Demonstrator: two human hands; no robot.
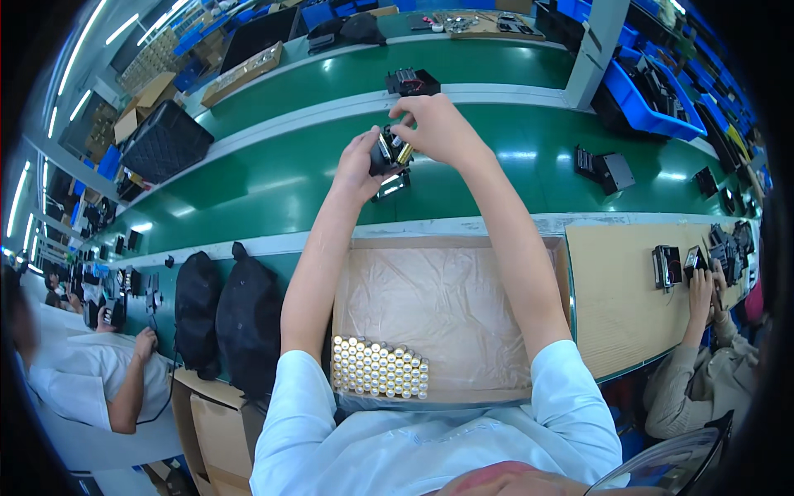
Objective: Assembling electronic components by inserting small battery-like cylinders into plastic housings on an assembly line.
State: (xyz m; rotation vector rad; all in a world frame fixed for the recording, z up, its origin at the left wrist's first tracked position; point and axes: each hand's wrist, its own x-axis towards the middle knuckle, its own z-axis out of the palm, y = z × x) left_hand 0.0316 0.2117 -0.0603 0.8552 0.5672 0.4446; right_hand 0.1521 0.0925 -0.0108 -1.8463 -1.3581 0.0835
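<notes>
Over the green bench, my left hand [356, 164] is closed round a small black battery case [380, 159]. Gold and silver batteries [404, 154] show in the case's upper side. From the right reaches my right hand [440, 131], its thumb and fingers curled at a battery there; the fingertips partly hide it. Just beneath my hands, another black case [392, 187] lies on the green surface. A shallow cardboard box [438, 289] lined with clear plastic lies below my forearms. Rows of upright batteries [380, 368] fill its near left corner.
Beyond my hands sits a black case with wires [413, 82]. More black cases [613, 172] lie to the right, near a blue bin [653, 99]. Black bags [248, 314] stand left of the box. Co-workers sit on both sides; one handles parts on a cardboard sheet [616, 306].
</notes>
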